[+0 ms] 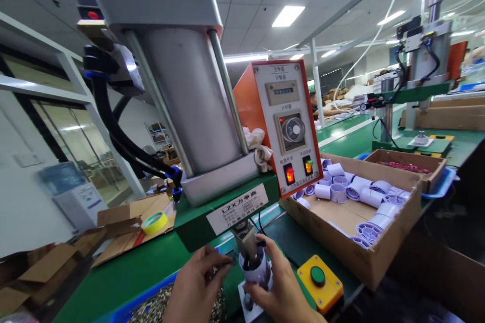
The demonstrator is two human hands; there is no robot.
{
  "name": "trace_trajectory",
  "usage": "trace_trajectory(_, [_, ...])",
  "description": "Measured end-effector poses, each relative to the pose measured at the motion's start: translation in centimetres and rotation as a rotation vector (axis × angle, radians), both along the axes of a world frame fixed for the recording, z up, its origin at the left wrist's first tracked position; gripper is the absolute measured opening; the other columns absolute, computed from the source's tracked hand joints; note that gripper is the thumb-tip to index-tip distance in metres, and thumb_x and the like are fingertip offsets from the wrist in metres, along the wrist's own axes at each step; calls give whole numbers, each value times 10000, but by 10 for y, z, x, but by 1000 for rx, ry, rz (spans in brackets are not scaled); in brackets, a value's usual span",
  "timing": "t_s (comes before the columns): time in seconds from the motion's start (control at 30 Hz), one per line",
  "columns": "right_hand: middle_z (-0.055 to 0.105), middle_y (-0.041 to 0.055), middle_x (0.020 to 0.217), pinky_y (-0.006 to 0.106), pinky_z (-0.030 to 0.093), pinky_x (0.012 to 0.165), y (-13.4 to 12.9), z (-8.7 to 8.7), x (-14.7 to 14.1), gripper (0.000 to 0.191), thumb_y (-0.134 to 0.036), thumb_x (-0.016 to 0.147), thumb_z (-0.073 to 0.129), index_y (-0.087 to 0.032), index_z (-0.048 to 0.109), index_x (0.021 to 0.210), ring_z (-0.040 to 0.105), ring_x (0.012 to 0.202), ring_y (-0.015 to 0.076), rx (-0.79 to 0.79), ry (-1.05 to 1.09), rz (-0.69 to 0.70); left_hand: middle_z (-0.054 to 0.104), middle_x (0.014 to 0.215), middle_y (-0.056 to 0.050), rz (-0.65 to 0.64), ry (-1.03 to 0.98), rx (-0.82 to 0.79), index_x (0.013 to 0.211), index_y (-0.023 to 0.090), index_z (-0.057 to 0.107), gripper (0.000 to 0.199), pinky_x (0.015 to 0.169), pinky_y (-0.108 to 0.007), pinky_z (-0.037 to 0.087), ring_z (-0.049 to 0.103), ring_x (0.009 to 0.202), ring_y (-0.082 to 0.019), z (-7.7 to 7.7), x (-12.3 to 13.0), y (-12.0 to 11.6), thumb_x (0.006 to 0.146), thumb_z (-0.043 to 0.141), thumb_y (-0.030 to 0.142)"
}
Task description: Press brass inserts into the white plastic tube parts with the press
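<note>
My right hand [282, 282] wraps around a pale lilac plastic cylinder [258, 271] standing under the ram [246, 239] of a green pneumatic press [212, 207]. Reaching in from the left, my left hand [195, 285] has its fingertips pinched at the top of the cylinder, just below the ram. Whether those fingers hold a small part is hidden. The cylinder rests on a white fixture plate [248, 308].
A blue tray of small metal parts [155, 308] lies under my left hand. A yellow box with a green push button [320, 282] sits right of my hand. A cardboard box of lilac cylinders [352, 197] stands to the right. An orange control panel [288, 126] hangs above.
</note>
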State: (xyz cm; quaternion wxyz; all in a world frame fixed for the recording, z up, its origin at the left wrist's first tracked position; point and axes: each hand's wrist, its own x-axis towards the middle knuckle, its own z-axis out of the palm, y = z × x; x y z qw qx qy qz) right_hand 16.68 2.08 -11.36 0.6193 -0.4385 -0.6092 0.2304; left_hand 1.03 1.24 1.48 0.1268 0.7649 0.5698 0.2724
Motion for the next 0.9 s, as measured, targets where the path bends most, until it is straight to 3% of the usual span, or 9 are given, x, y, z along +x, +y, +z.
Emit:
trace_trajectory(0.13, [635,63,1217,343,477,996,-1,0,0,798,-78,584,651,-236,452,1341,601,1147,228,23,-13,-16,697,840,-43,-38,102,-53,745,218,689,190,787,-323,481,655,863,-221,13,26,9,770,548,342])
trace_trajectory(0.3, [623,96,1237,426,471,1013,-1,7,-1,803,-72,548,635,-215,470,1322,592,1167,279,-11,-18,-13,703,955,-66,-56,185,-89,831,201,623,112,860,-356,474,654,919,-225,13,42,18,749,561,245])
trace_trajectory(0.5, [621,82,1257,433,471,1019,0,7,-1,805,-57,535,625,-232,472,1305,590,1168,272,12,10,0,687,938,-46,-125,259,-116,764,230,604,78,895,-365,444,621,970,-220,11,44,22,727,555,182])
trace_trajectory(0.73, [598,94,1295,449,454,1039,1,6,-3,797,-78,555,640,-224,451,1316,567,1199,283,10,-27,7,670,912,-52,-79,245,-122,708,208,592,49,815,-351,458,620,887,-216,13,51,25,660,587,201])
trace_trajectory(0.9, [623,83,1245,428,500,962,-7,1,13,896,-76,577,683,-251,358,1393,598,1122,271,114,-197,-113,724,978,-26,-84,168,-125,885,231,647,166,860,-331,495,654,944,-199,15,37,14,762,568,310])
